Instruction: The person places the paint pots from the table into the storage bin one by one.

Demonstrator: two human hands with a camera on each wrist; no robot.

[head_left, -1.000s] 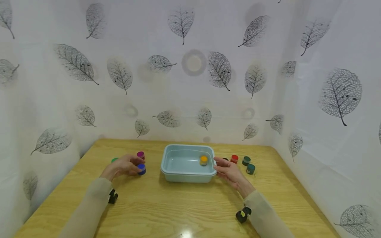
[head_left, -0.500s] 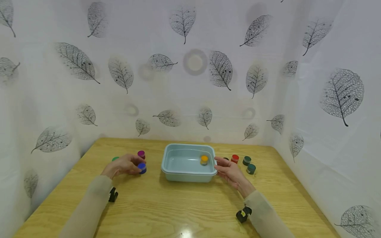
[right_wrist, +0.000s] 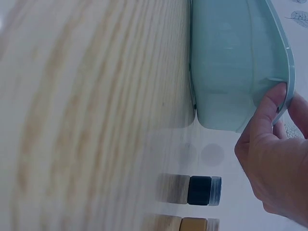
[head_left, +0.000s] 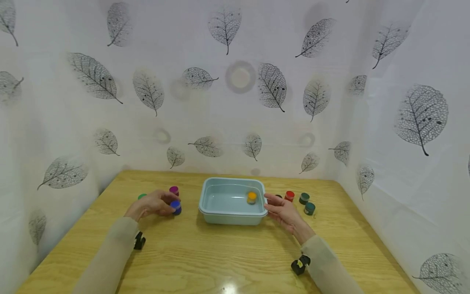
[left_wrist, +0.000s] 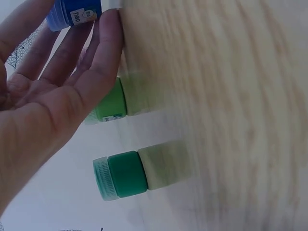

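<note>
"What does the left grip hold?"

"The left grip [head_left: 156, 203] pinches a small blue jar [head_left: 176, 207] between thumb and fingers, over on the left side of the bench [head_left: 227, 253]. I can't tell from here whether the jar's base touches the wood."

"And the right grip?"

"The right grip [head_left: 284, 211] pinches the rim of a pale blue basin [head_left: 231, 219] at its right-hand end, with fingers on both sides of the lip."

"Is anything inside the basin?"

"One yellow-orange jar [head_left: 251, 198], upright, near the right end. The basin sits flat toward the back of the bench, and the blue jar is outside it, apart from its left end."

"What else stands nearby?"

"A magenta jar [head_left: 174, 190] is just behind the blue one. Seen from the left wrist, a light green jar [left_wrist: 111, 102] and a deeper green jar [left_wrist: 127, 174] stand upright near that hand. Past the right grip are a red jar [head_left: 289, 196], a dark green jar [head_left: 304, 199] and a teal jar [head_left: 309, 209]."

"And beyond the bench?"

"A white curtain [head_left: 198, 118] printed with grey, veined leaves."
</note>
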